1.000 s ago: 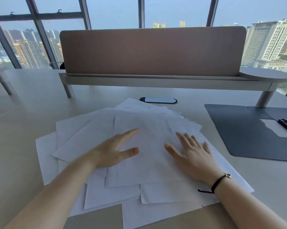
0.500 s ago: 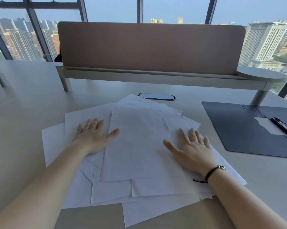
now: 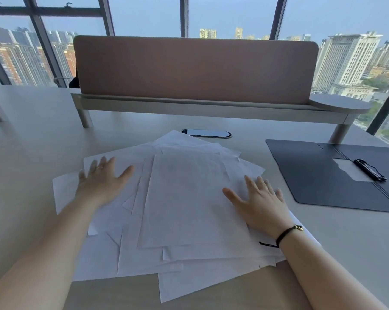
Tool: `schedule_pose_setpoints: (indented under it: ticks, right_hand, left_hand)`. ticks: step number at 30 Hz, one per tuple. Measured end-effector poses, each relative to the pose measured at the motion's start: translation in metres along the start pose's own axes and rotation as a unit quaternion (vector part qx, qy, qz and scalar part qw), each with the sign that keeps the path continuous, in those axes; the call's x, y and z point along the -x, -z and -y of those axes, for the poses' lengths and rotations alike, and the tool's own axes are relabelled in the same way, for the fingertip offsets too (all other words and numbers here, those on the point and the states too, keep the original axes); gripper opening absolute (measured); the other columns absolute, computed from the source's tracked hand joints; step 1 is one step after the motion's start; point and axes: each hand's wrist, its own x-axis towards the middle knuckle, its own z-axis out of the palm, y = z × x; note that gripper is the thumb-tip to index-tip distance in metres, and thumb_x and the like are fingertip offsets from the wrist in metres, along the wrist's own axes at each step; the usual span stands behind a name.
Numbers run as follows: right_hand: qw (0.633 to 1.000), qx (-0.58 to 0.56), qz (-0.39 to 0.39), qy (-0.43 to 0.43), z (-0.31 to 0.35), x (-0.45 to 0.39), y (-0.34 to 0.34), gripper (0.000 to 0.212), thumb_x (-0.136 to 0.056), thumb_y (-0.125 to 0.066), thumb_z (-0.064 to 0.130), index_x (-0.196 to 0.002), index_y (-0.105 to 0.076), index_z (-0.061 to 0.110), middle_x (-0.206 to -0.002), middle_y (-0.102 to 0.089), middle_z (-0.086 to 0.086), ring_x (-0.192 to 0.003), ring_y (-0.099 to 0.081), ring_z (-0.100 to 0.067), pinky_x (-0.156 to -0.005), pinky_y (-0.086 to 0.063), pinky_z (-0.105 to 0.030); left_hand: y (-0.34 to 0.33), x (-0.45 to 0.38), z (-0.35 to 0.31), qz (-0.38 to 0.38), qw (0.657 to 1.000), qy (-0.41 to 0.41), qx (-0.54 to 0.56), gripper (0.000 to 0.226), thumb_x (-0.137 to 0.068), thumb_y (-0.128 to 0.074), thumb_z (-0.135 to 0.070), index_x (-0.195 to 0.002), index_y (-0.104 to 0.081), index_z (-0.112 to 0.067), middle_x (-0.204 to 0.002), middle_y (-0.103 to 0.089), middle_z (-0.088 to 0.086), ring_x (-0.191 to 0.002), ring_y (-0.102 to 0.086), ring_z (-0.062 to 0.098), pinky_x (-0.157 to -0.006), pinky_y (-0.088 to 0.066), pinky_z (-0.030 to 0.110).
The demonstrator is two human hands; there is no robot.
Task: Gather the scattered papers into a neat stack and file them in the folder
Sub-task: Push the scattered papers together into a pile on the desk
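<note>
Two flat, open hands, left hand (image 3: 101, 182) and right hand (image 3: 259, 204), press on loose papers (image 3: 189, 198) spread mid-frame. The folder (image 3: 319, 175) lies open at right. Gathering has barely begun; next, sweep sheets inward and square edges.

Papers (image 3: 189, 198) overlap on the surface (image 3: 32, 135) before you; your left hand (image 3: 101, 182) and right hand (image 3: 263, 204) lie on them; folder (image 3: 312, 175) to their right.

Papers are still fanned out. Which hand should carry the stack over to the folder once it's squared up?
Probably the right hand: it lies flat on the papers at their right edge, the side where the open folder is. The left hand lies on the far-left sheets.
</note>
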Motion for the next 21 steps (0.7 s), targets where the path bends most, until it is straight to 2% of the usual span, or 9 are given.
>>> schedule_pose_setpoints:
  ticks: [2, 3, 9, 13, 15, 17, 18, 21]
  right_hand:
    - [0.999, 0.044, 0.024, -0.009, -0.006, -0.001, 0.0, 0.104, -0.08, -0.016, 0.089, -0.162, -0.014, 0.026, -0.173, -0.008, -0.005, -0.159, 0.001, -0.02, -0.126, -0.002, -0.049]
    - [0.998, 0.049, 0.032, -0.012, -0.006, -0.001, 0.0, 0.106, -0.078, -0.016, 0.09, -0.163, -0.011, 0.027, -0.173, -0.004, -0.005, -0.159, 0.003, -0.02, -0.126, -0.001, -0.049]
    - [0.999, 0.024, 0.041, -0.012, 0.006, -0.003, -0.001, 0.113, -0.075, -0.014, 0.095, -0.164, -0.001, 0.027, -0.173, 0.003, -0.01, -0.159, 0.009, -0.025, -0.127, 0.003, -0.045]
    - [0.999, 0.014, 0.03, -0.011, 0.006, -0.002, -0.002, 0.112, -0.075, -0.016, 0.095, -0.164, 0.0, 0.028, -0.173, 0.002, -0.01, -0.159, 0.008, -0.024, -0.128, 0.002, -0.043]
    - [0.999, 0.022, 0.024, -0.009, 0.005, -0.002, -0.004, 0.111, -0.076, -0.016, 0.094, -0.163, 0.0, 0.028, -0.173, 0.001, -0.01, -0.159, 0.007, -0.024, -0.128, 0.002, -0.043]
    - [0.999, 0.036, 0.023, -0.008, 0.005, -0.002, -0.004, 0.111, -0.076, -0.015, 0.094, -0.163, 0.001, 0.028, -0.173, 0.001, -0.01, -0.159, 0.007, -0.024, -0.127, 0.002, -0.043]
    - [0.999, 0.041, 0.024, -0.008, 0.005, -0.002, -0.005, 0.112, -0.075, -0.015, 0.095, -0.163, 0.001, 0.027, -0.173, 0.001, -0.01, -0.159, 0.007, -0.024, -0.127, 0.002, -0.043]
    - [0.999, 0.047, 0.026, -0.011, 0.005, -0.004, -0.006, 0.112, -0.075, -0.013, 0.095, -0.164, 0.0, 0.028, -0.173, 0.002, -0.01, -0.159, 0.008, -0.023, -0.127, 0.002, -0.044]
  left_hand:
    - [-0.003, -0.004, 0.017, 0.064, 0.995, 0.059, -0.045, 0.095, -0.087, -0.018, -0.08, -0.16, -0.008, -0.019, -0.169, 0.001, 0.006, -0.155, 0.001, 0.026, -0.123, -0.001, 0.049]
    - [-0.005, -0.003, 0.017, 0.079, 0.994, 0.057, -0.052, 0.098, -0.086, -0.018, -0.081, -0.16, -0.005, -0.018, -0.169, 0.003, 0.006, -0.155, 0.003, 0.026, -0.123, -0.001, 0.048]
    - [-0.014, 0.015, -0.03, 0.127, 0.99, -0.054, -0.03, 0.09, -0.087, -0.018, -0.08, -0.158, 0.007, -0.03, -0.169, 0.008, 0.003, -0.155, 0.009, 0.024, -0.124, 0.003, 0.042]
    - [-0.017, 0.031, -0.051, 0.177, 0.969, -0.146, 0.095, 0.087, -0.086, -0.025, -0.081, -0.157, 0.005, -0.04, -0.168, 0.007, -0.004, -0.154, 0.011, 0.012, -0.124, 0.0, 0.041]
    - [-0.007, 0.025, -0.043, 0.147, 0.97, -0.129, 0.142, 0.093, -0.079, -0.026, -0.086, -0.157, -0.001, -0.041, -0.169, 0.005, -0.005, -0.153, 0.011, 0.01, -0.124, -0.001, 0.041]
    - [0.003, 0.015, -0.023, 0.078, 0.992, -0.075, 0.068, 0.091, -0.082, -0.02, -0.084, -0.158, -0.004, -0.038, -0.169, 0.004, 0.0, -0.154, 0.01, 0.016, -0.122, 0.002, 0.044]
    - [0.006, 0.011, -0.01, 0.069, 0.997, -0.036, 0.014, 0.088, -0.085, -0.017, -0.082, -0.158, -0.002, -0.036, -0.169, 0.005, 0.002, -0.154, 0.011, 0.02, -0.122, 0.004, 0.047]
    - [0.002, 0.007, 0.011, 0.124, 0.988, 0.042, -0.083, 0.093, -0.085, -0.013, -0.082, -0.159, 0.004, -0.028, -0.168, 0.012, 0.006, -0.154, 0.013, 0.028, -0.121, 0.008, 0.051]
